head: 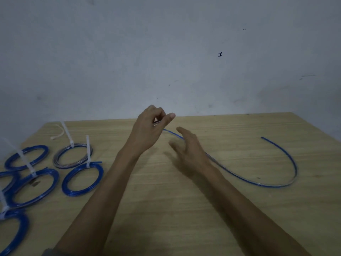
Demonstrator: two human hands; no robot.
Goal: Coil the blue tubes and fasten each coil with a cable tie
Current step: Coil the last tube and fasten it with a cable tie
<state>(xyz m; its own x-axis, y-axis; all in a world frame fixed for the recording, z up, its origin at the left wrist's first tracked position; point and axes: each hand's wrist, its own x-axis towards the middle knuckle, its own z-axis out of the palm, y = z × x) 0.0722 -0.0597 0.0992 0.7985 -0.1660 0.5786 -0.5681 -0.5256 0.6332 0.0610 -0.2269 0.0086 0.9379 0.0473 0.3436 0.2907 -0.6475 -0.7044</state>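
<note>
The left hand (149, 126) pinched one end of the loose blue tube (258, 182), which curved across the counter (166, 209) right of the tied coils (83, 179). The right hand (188, 150) hovered open, blurred, over the tube.

Both forearms reach forward side by side. The left hand (151, 124) is raised, fingers curled in a pinch. The right hand (190, 150) is spread open, blurred.
</note>
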